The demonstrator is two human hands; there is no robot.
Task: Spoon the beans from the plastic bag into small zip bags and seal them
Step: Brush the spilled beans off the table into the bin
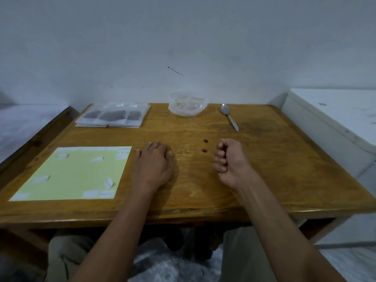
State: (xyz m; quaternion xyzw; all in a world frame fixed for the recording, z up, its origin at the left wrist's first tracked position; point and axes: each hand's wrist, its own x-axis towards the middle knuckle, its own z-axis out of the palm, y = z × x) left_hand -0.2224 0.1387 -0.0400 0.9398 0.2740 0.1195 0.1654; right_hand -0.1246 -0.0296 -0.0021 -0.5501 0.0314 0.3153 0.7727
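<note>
A crumpled clear plastic bag (188, 105) sits at the table's far edge, near the wall. To its right lies a metal spoon (229, 117), bowl pointing away from me. At the far left rests a stack of small zip bags (114, 116), the top ones holding dark beans. Two loose beans (205, 145) lie between my hands. My left hand (154, 161) rests palm down and flat on the wood. My right hand (230, 159) rests on its side with the fingers curled in, nothing visible in it.
The wooden table (264, 169) has a raised rim. A pale green sheet (75, 176) with small white paper labels lies at the near left. A white chest-like unit (333, 119) stands to the right. A dark wooden bed frame (40, 131) borders the left.
</note>
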